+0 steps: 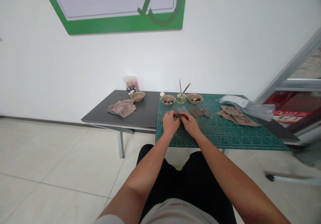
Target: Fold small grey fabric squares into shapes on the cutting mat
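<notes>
My left hand point(170, 124) and my right hand point(190, 124) rest side by side on the green cutting mat point(225, 133), fingers curled. Between them they pinch a small dark flat piece point(177, 115), too small to name. Just beyond my fingers lie a grey fabric patch point(182, 110) and two brown patches point(197, 112) on the mat. Behind those stand two tan bowls point(168, 100) with small dark bits and a small glass jar point(181, 98) holding thin sticks.
A low grey table point(140, 113) carries the mat. A beige cloth point(122, 108), another tan bowl point(137, 96) and a clear plastic tub point(130, 84) sit on its left part. A second beige cloth point(235, 115) and a clear plastic bag point(250, 106) lie at right. A metal frame point(288, 73) stands at right.
</notes>
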{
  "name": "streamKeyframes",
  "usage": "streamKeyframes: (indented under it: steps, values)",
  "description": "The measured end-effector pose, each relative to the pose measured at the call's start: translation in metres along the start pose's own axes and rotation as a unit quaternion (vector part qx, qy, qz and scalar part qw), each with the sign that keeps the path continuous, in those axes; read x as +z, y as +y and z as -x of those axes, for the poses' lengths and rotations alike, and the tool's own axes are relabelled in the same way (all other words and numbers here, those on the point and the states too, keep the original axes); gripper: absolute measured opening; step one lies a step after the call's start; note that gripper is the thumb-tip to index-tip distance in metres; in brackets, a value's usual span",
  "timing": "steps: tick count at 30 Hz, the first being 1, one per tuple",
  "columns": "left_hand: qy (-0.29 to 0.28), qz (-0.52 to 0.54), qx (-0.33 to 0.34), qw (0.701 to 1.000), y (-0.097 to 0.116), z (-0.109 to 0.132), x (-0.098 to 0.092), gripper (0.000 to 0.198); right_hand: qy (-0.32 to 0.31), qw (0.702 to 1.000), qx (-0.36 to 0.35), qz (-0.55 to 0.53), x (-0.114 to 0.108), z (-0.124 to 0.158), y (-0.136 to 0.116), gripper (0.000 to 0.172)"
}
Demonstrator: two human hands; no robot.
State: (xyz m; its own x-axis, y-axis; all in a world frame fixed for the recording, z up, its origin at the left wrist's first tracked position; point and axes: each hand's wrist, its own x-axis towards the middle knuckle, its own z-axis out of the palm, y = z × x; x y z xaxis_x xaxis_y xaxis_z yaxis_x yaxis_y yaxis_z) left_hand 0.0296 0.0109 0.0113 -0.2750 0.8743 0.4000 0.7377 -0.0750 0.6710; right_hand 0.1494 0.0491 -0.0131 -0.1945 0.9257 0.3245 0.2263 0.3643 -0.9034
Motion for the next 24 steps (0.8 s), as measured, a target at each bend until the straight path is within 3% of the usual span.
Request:
streamKeyframes:
  steps: [12,19,24]
  values:
    - [-0.031,-0.102,0.008,0.994,-0.003,0.000,0.008,0.006,0.022,0.998,0.060,0.029,-0.001,-0.009,-0.001,0.017]
    - [-0.048,-0.134,0.019,0.990,-0.003,0.001,0.009,0.006,0.013,0.999,0.048,0.018,0.001,-0.011,0.008,0.017]
    - [-0.063,-0.137,0.029,0.988,-0.002,0.001,0.006,0.013,0.065,0.997,0.048,-0.018,0.003,-0.009,0.009,0.020]
